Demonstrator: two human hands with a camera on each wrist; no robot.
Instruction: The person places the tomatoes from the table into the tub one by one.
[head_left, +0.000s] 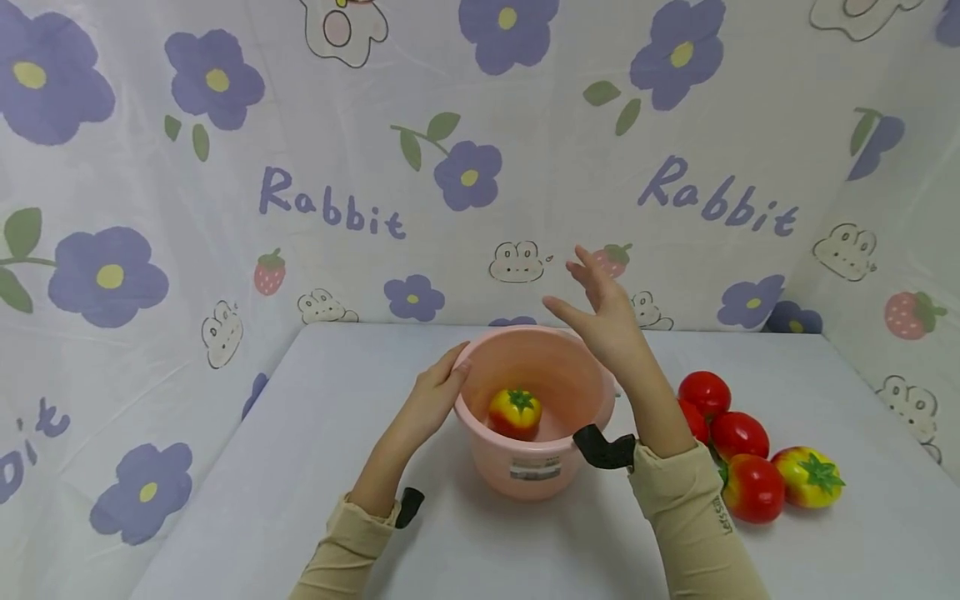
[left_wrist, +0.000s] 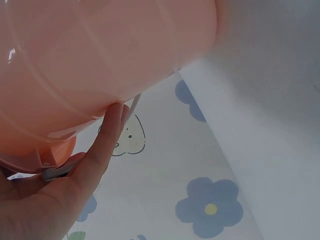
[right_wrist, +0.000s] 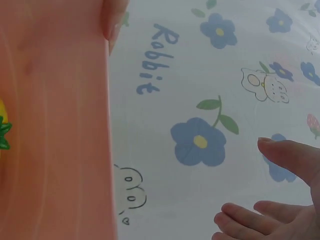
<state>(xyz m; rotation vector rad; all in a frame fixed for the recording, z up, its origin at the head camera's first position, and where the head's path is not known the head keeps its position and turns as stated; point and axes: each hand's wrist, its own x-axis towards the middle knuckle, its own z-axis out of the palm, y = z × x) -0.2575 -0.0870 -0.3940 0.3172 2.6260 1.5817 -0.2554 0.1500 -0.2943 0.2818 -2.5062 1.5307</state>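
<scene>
The white table (head_left: pixel 315 467) is covered with cloth, and a flower-printed cloth backdrop (head_left: pixel 465 167) stands behind it. In the middle sits the pink plastic bucket (head_left: pixel 536 392), the biggest thing near me. My left hand (head_left: pixel 435 396) lies flat against its left rim and wall, fingers straight and together, pressing and not curling around. I judge the bucket to be light and a little flexible with a smooth wall, so it could slide on the cloth; the rim is the best place to take hold of it. My right hand (head_left: pixel 603 312) hovers above the far right rim, fingers spread and relaxed, holding nothing. Inside the bucket lies one yellow-red toy tomato (head_left: pixel 514 412) (probably light and firm, easy to grasp around its body). On my right, four or five more tomatoes (head_left: pixel 742 458) lie in a group, just beside my right forearm, which could knock them.
</scene>
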